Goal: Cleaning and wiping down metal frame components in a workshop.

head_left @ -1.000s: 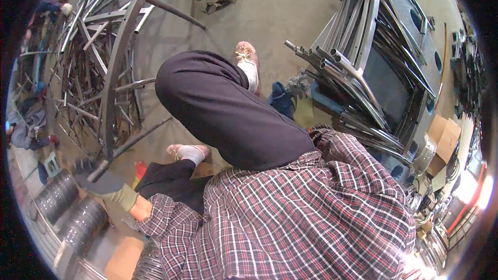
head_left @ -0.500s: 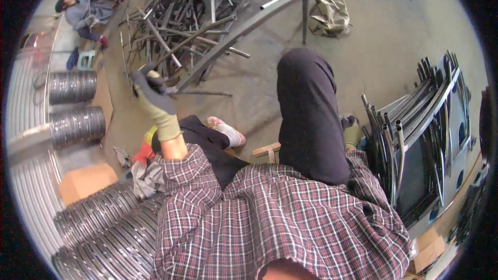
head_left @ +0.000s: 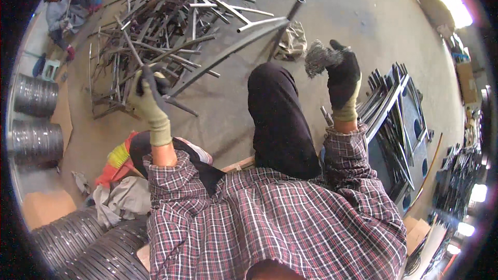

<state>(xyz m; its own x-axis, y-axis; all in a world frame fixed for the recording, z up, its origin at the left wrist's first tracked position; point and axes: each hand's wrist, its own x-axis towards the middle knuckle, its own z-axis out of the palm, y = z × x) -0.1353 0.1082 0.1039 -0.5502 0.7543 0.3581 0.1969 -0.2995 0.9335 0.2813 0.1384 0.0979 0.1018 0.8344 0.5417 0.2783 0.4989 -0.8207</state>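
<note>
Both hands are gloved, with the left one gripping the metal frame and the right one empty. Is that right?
Not quite: the right hand isn't empty. The head view shows it holding a grey wiry clump. The rest stands: both hands are gloved, and the left hand is gripping the metal frame.

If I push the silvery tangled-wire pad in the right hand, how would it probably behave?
The pad probably squashes, since its strands look loosely tangled; it seems light, as the gloved right hand holds it out alone. Its fuzzy edge may snag.
</note>
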